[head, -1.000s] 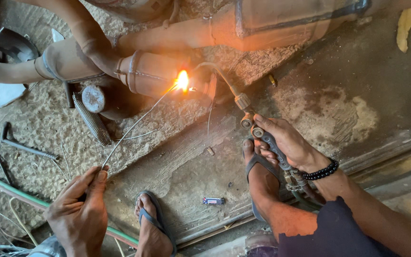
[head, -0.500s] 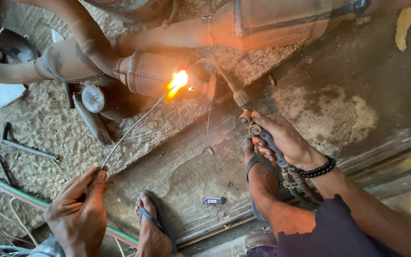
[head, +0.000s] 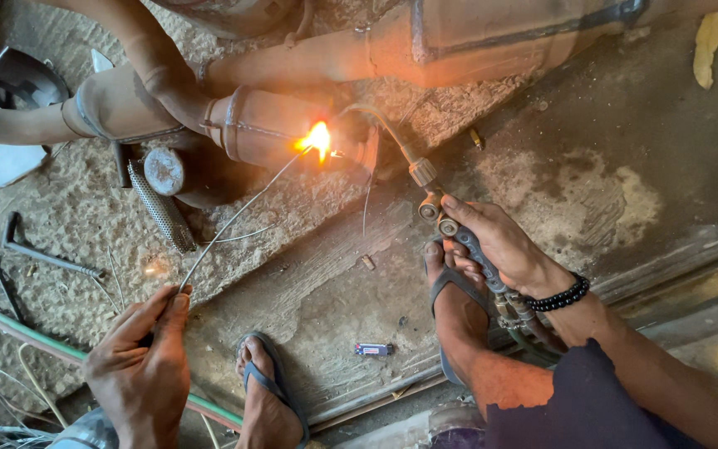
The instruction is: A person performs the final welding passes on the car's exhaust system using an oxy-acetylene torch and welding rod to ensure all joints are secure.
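Note:
My right hand (head: 500, 241) grips a gas welding torch (head: 438, 208) whose curved nozzle ends in a bright orange flame (head: 317, 139) against a rusty exhaust pipe section (head: 259, 125). My left hand (head: 143, 366) pinches a thin filler rod (head: 234, 216) that slants up to the flame. A black bead bracelet (head: 558, 298) sits on my right wrist. Both of my feet, in dark sandals (head: 272, 391), rest on the ground between my hands.
A large rusty muffler (head: 492, 33) lies along the top. A perforated metal tube (head: 162, 208) and a dark hand tool (head: 43, 254) lie left. A green hose (head: 18, 328) crosses the lower left. A small lighter (head: 373, 349) lies on the concrete.
The flame and torch tip have stayed at the same joint with small flicker. Both hands hold almost the same positions.

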